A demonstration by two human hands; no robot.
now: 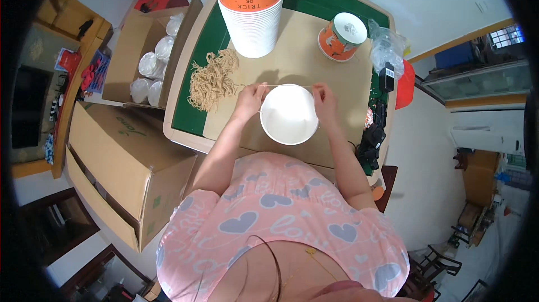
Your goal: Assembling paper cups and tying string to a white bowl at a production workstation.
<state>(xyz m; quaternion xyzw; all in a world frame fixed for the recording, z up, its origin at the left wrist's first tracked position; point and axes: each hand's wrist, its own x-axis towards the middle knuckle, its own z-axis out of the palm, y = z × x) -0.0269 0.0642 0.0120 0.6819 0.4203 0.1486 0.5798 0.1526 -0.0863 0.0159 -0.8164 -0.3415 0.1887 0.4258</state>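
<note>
A white paper bucket (pixel 289 116) stands near the table's front edge, its round mouth facing up and its inside bare. Across its far rim runs a thin tan cord (pixel 289 85), stretched between my two hands. My left hand (pixel 252 101) pinches one end beside the rim's left side. At the right side of the rim, my right hand (pixel 325 101) pinches the other end, fingers pressed together. Whether the cord passes through the bucket's wall is too small to tell. A loose heap of tan cords (pixel 214 81) lies just left of my left hand.
Behind the bucket rises a tall stack of white buckets (pixel 251 32) topped by an orange printed one. Another orange printed bucket (pixel 337 48) stands back right. Clear plastic bags (pixel 387 46) and black devices (pixel 373 139) line the right edge. Cardboard boxes (pixel 126 156) stand left.
</note>
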